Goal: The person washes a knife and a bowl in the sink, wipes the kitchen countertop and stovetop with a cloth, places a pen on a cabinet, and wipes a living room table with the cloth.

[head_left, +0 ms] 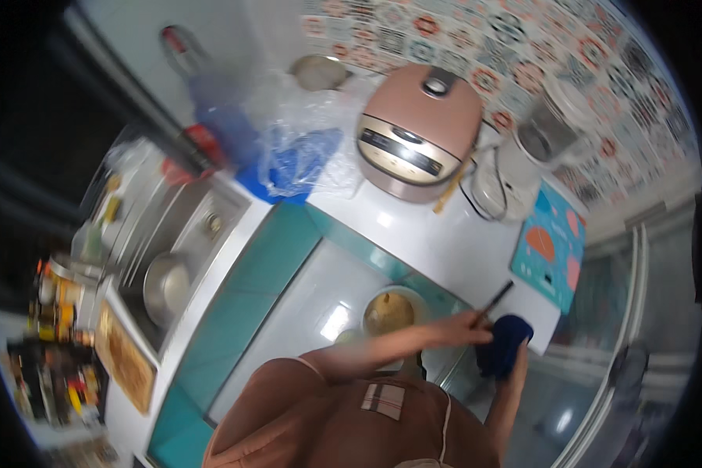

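My left hand [465,329] reaches across my body from the left, its fingers closed around a thin dark stick-like object [496,301] that points up and to the right. Beside it, my right hand [519,357] is shut on a dark blue cloth item [510,345], which hangs near the front right corner of the white countertop [444,245]. The two hands are close together. Whether my left fingertips touch the blue cloth, I cannot tell. Blur hides what kind of tool the stick is.
A pink rice cooker [421,123], a blender [547,126] and a teal patterned box [547,245] stand on the counter. Plastic bags [304,158] lie left of them. A metal pot [167,286] sits in the sink [202,234]. Below the counter is a round container [389,313]; glass sliding doors [635,281] stand right.
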Demonstrator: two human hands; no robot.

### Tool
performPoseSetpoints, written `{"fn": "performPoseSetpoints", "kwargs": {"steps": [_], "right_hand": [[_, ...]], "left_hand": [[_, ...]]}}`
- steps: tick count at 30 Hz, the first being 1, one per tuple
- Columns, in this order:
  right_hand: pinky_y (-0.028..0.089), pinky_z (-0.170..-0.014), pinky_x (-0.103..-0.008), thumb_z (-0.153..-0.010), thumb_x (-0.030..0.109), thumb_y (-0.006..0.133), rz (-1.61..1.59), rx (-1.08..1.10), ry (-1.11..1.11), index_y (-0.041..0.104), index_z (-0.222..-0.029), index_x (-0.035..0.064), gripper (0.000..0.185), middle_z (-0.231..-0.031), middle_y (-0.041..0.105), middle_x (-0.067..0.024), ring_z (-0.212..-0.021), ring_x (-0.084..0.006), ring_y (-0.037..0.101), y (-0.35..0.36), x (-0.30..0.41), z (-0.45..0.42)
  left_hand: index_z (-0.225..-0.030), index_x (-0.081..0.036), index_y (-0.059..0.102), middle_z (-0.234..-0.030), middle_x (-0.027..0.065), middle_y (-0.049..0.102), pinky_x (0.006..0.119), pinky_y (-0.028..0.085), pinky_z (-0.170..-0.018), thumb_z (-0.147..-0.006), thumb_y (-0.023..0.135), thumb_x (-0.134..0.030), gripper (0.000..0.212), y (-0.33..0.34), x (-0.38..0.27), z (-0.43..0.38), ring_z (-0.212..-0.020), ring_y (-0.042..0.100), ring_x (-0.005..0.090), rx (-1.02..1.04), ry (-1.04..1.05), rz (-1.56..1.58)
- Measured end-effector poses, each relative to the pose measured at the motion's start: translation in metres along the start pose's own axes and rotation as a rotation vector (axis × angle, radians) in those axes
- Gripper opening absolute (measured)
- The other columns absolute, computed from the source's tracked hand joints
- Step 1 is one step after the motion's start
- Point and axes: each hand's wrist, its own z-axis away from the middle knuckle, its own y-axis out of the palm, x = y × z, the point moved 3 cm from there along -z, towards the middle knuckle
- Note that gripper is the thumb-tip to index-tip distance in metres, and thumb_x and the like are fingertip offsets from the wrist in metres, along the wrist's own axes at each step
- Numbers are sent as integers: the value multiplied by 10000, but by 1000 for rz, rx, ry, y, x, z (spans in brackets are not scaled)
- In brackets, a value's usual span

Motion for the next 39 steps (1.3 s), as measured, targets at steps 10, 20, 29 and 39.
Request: {"fn": "performPoseSetpoints", "kwargs": {"steps": [10,20,29,39], "right_hand": [[436,-745,-298,-820,185,583,674,-88,-251,564,-1038,28,270,-921,618,-92,-836,-156,557,90,-55,0],[437,-737,-246,-763,166,644,283,-266,-221,564,-1004,41,282,-899,599,-29,-829,-112,554,19,-117,152],[437,-750,-249,-764,104,616,-11,-829,-181,529,-1082,14,341,-926,597,-40,-832,-109,549,-143,-233,471],[496,-524,-263,-729,101,631,-551,-1729,-466,544,-959,44,253,-800,598,-53,-644,-139,584,-221,-404,755]], "left_hand": [[-1027,3,551,-894,62,580,258,461,-671,-842,562,-259,322,-147,20,231,-787,543,119,-707,-181,-208],[-1026,-32,482,-1021,95,567,270,484,-672,-893,475,-251,256,-67,44,262,-786,566,146,-597,-310,-68],[-914,-83,520,-731,19,590,194,387,-495,-875,515,-264,184,119,100,183,-529,478,61,-101,-300,-290],[-860,-85,515,-716,0,553,200,408,-567,-869,530,-234,150,457,243,234,-600,484,63,939,-391,-624]]}}
